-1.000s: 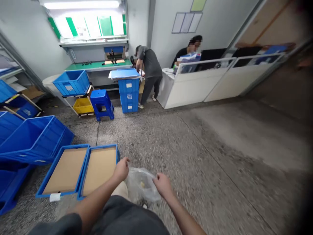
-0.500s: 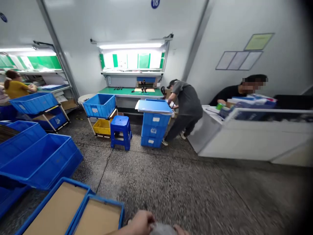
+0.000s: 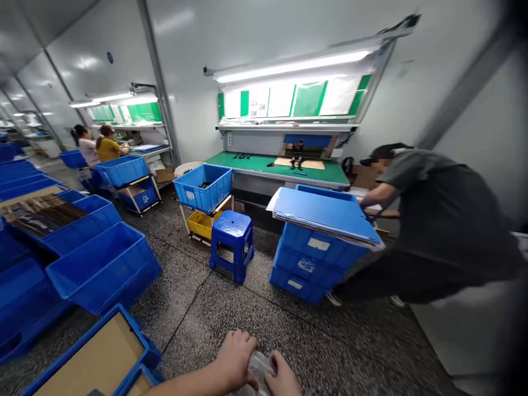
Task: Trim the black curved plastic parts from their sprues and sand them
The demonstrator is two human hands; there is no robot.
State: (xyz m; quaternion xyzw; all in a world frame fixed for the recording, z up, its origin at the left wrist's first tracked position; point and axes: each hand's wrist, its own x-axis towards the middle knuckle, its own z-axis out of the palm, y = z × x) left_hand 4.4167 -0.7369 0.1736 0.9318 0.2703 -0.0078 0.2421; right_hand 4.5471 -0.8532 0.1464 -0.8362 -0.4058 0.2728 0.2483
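Observation:
At the bottom of the head view, my left hand (image 3: 237, 360) has its fingers curled round a clear, crinkled plastic bag (image 3: 258, 367). My right hand (image 3: 283, 377) grips the same bag from the other side, thumb upward. What the bag contains, if anything, I cannot make out. Both hands are above the speckled floor (image 3: 198, 324). Left of them stand blue crates with brown cardboard (image 3: 94, 357) in them.
Ahead stand a blue stool (image 3: 232, 236), stacked blue crates (image 3: 305, 264) topped by blue sheets (image 3: 325, 212), and a green workbench (image 3: 264, 165). A person in dark clothes (image 3: 445, 220) bends at the right. More blue crates (image 3: 103, 269) line the left, where two people sit farther back.
My view has turned left and come closer to the workbench, stool and stacked crates. My hands with the bag show more fully. The white desk at the right has mostly left the view.

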